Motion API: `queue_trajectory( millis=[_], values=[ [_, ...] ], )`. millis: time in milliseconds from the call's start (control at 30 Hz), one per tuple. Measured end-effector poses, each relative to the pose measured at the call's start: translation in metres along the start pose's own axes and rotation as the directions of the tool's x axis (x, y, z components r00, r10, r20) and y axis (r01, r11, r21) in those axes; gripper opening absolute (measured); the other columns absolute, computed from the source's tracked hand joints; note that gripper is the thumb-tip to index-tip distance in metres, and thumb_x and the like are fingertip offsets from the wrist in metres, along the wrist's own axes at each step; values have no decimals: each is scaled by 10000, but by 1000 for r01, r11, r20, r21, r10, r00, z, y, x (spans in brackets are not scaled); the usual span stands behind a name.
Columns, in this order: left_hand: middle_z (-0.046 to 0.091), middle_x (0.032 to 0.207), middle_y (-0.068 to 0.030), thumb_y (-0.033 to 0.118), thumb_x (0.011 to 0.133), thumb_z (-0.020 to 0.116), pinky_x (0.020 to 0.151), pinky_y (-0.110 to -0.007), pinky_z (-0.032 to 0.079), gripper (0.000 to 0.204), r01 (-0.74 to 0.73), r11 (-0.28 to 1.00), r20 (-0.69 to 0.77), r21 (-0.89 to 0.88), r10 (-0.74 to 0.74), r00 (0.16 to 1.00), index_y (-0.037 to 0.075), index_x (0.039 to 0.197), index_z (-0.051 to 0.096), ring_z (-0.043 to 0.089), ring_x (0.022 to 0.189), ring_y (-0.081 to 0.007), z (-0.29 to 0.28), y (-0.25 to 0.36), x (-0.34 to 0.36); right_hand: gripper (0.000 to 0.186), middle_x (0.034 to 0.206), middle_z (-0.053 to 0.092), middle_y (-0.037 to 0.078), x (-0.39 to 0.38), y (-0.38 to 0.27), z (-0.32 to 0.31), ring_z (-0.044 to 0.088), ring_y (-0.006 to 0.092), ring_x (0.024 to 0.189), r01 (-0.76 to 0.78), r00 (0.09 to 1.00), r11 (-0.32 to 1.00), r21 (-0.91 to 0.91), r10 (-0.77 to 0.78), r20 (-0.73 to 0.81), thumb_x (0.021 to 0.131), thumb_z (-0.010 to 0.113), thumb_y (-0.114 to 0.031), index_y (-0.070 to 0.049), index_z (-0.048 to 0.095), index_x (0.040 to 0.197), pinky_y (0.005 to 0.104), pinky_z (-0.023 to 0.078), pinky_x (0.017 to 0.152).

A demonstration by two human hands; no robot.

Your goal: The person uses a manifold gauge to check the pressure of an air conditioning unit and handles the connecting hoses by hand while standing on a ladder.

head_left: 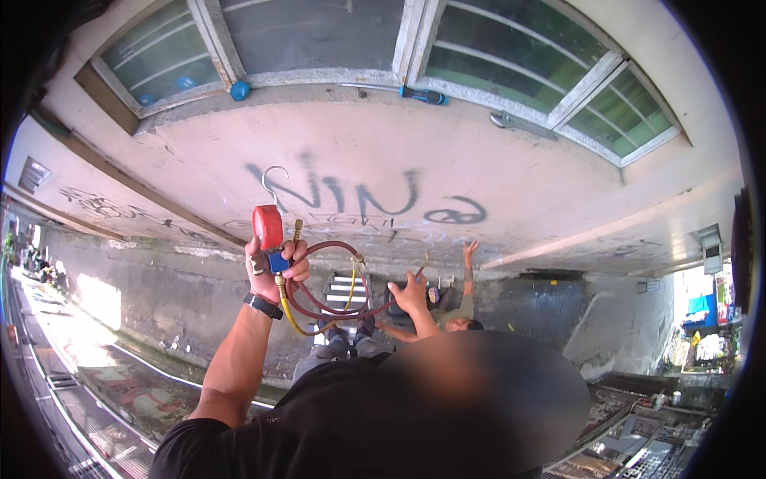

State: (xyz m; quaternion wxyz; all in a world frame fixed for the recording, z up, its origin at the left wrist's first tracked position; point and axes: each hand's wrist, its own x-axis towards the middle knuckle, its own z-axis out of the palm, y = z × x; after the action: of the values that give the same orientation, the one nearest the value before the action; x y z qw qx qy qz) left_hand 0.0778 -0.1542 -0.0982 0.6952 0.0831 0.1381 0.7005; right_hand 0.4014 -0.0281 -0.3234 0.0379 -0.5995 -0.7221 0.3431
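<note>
My left hand (275,278) is closed round a manifold gauge: a red round gauge (268,226) on a blue block (278,263), with a metal hook (274,182) standing up from it. A brass fitting (298,230) juts up beside my fingers. From the gauge hang a yellow hose (292,318) and a dark red hose (323,247), looped between my hands. My right hand (411,295) grips the red hose near its end, whose brass tip shows just above the fingers. Part of the hose lies behind that hand.
A window ledge runs ahead, bearing a screwdriver (424,96), an adjustable wrench (520,126) and a blue round object (239,90). The pink wall (359,152) drops below it. Under me are ladder steps (345,282) and a person with a raised hand (470,249).
</note>
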Motion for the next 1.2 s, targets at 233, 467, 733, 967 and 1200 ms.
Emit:
queue_trajectory(
  millis=[233, 467, 733, 967, 1200],
  values=[
    [591, 871, -56, 626, 925, 580, 540, -303, 388, 562, -139, 910, -61, 392, 176, 983, 68, 950, 639, 515, 561, -156, 151, 162, -59, 652, 1360, 515, 240, 101, -376, -327, 575, 363, 1193, 882, 264, 457, 115, -277, -924, 875, 839, -304, 17, 521, 1346, 423, 479, 1029],
    [698, 820, -54, 544, 935, 663, 469, -314, 453, 423, -287, 210, 42, 935, 737, 675, 122, 926, 640, 550, 510, -145, 350, 258, -168, 935, 1572, 449, 99, 85, -504, -506, 432, 309, 1432, 479, 805, -116, 870, -337, -488, 886, 656, -693, -117, 384, 1571, 485, 356, 1171],
    [622, 705, -34, 606, 925, 614, 503, -270, 411, 557, -581, 199, 170, 789, 838, 518, 52, 878, 644, 523, 524, -127, 351, 255, -332, 1142, 1494, 469, 271, 165, -522, -547, 590, 395, 1284, 552, 833, -222, 804, 94, -546, 891, 787, -504, 152, 60, 1479, 563, 564, 1021],
    [546, 843, -41, 608, 948, 558, 590, -292, 360, 592, -597, 258, 182, 759, 797, 575, 53, 1150, 596, 462, 579, -130, 248, 217, -325, 952, 1406, 531, 267, 165, -516, -486, 626, 378, 1198, 570, 809, -153, 808, -69, -584, 941, 771, -398, 189, 218, 1446, 472, 627, 940],
    [553, 791, -49, 582, 870, 681, 501, -260, 306, 612, -638, 330, 259, 695, 713, 651, 49, 1159, 595, 413, 547, -117, 178, 189, -263, 897, 1440, 501, 230, 149, -491, -508, 600, 375, 1245, 560, 818, -30, 828, -135, -559, 879, 835, -426, 136, 388, 1416, 469, 601, 953]
  ],
)
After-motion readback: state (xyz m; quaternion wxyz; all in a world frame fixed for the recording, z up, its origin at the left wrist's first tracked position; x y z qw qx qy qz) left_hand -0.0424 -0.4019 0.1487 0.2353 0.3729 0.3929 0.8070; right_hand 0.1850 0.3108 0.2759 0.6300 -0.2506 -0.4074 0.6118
